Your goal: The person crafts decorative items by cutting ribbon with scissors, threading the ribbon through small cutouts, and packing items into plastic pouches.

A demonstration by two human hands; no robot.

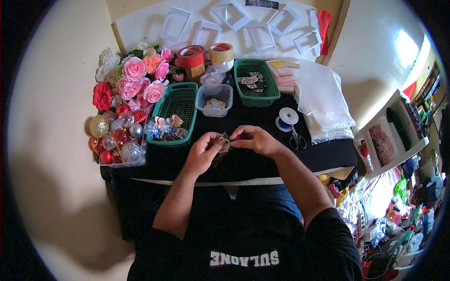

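Note:
Above the front of the black-covered table, my left hand point(206, 149) and my right hand point(255, 140) meet, with fingertips pinched on either side of a small pale cut-out piece point(225, 144). Clear plastic seems to surround the piece, though its exact kind is too small to tell. Just left of my hands stands a green basket point(193, 100) with several cut-outs point(176, 129), some in shiny clear wrapping. Beyond my hands, a clear plastic tub point(227, 110) contains more flat pieces point(215, 104). Another green basket point(262, 100) at the back holds grey-and-white cut-outs point(253, 81).
Scissors point(297, 139) and a spool of blue cord point(288, 116) lie right of my hands, near clear plastic bags point(323, 100). Baubles point(121, 136), artificial roses point(136, 70) and tape rolls point(191, 57) fill the left and back. White frames point(229, 16) lean behind.

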